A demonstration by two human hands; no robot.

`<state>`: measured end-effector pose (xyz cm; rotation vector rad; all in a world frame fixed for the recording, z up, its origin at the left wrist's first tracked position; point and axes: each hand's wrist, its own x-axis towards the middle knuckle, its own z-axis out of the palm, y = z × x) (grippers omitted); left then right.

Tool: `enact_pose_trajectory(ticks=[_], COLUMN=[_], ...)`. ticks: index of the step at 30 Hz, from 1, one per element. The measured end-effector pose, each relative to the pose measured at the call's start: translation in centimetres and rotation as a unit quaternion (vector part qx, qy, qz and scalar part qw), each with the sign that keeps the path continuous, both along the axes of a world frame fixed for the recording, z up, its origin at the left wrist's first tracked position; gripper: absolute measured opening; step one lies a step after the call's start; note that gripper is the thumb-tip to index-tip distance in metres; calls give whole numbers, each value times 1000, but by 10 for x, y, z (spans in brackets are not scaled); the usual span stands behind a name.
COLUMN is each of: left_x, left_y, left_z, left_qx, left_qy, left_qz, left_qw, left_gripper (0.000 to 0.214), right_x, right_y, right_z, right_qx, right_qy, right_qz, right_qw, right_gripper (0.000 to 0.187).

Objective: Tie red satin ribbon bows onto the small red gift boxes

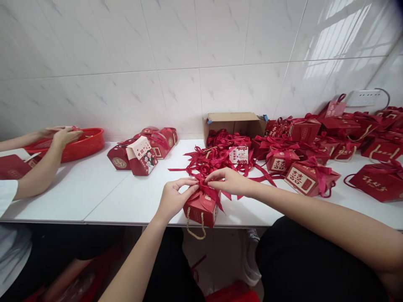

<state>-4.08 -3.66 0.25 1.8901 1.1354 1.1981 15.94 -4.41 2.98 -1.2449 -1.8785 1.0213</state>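
A small red gift box (201,209) with a rope handle stands at the near edge of the white table (103,193). A red ribbon (206,188) lies over its top. My left hand (174,197) pinches the ribbon at the left of the box top, fingers closed. My right hand (228,181) pinches the same ribbon from the right, just above the box. Both hands meet over the ribbon's knot.
A heap of loose red ribbons (214,157) lies behind the box. Several tied red boxes (310,178) and red bags (378,182) fill the right side, with an open cardboard carton (233,123) at the wall. Untied boxes (141,155) stand centre left. Another person's hands (64,136) reach a red basket (91,142) at the left.
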Motion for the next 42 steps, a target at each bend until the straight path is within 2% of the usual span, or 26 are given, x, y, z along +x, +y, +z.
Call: enact_pose_trajectory(ticks=[3, 5, 6, 8, 10, 12, 15, 19, 23, 26, 28, 30, 35, 38, 42], left_x=[-3, -3, -2, -2, -1, -1, -2, -4, -8, -11, -13, -15, -14, -12, -8], left_y=[-2, -4, -5, -6, -6, -6, -6, -8, -10, -8, -7, -6, -5, -5, -3], left_z=[2, 5, 6, 11, 16, 21, 30, 39, 44, 45, 45, 44, 44, 45, 46], left_qx=[17, 26, 27, 29, 34, 44, 65, 87, 80, 59, 41, 26, 8, 2, -7], left_qy=[13, 26, 32, 48, 75, 108, 152, 205, 232, 244, 248, 246, 247, 256, 261], left_qz=[-3, -1, -3, -19, -43, -61, -64, -67, -76, -71, -67, -70, -126, -159, -161], left_qw=[1000, 999, 999, 998, 996, 991, 984, 973, 966, 965, 966, 966, 961, 954, 952], left_gripper=[18, 17, 16, 15, 13, 12, 11, 13, 16, 13, 12, 11, 13, 14, 9], right_x=[6, 10, 12, 17, 20, 18, 8, -2, 5, 14, 18, 20, 18, 18, 20], right_y=[-2, -6, -9, -14, -15, -11, 1, 15, 19, 19, 19, 19, 20, 20, 21], right_z=[5, 15, 21, 37, 49, 53, 45, 27, 19, 16, 13, 10, 2, 0, -1], right_qx=[146, 196, 199, 153, 79, 43, 22, -35, 12, 121, 208, 261, 307, 334, 350], right_qy=[-123, -191, -223, -265, -263, -224, -124, -21, 45, 0, -65, -117, -163, -162, -160], right_qz=[1, -10, -5, 41, 102, 121, 134, 170, 176, 196, 206, 224, 272, 272, 276], right_qw=[982, 962, 954, 951, 956, 966, 983, 985, 983, 973, 954, 932, 897, 888, 881], right_gripper=[19, 22, 25, 38, 52, 50, 43, 31, 17, 14, 26, 38, 50, 48, 51])
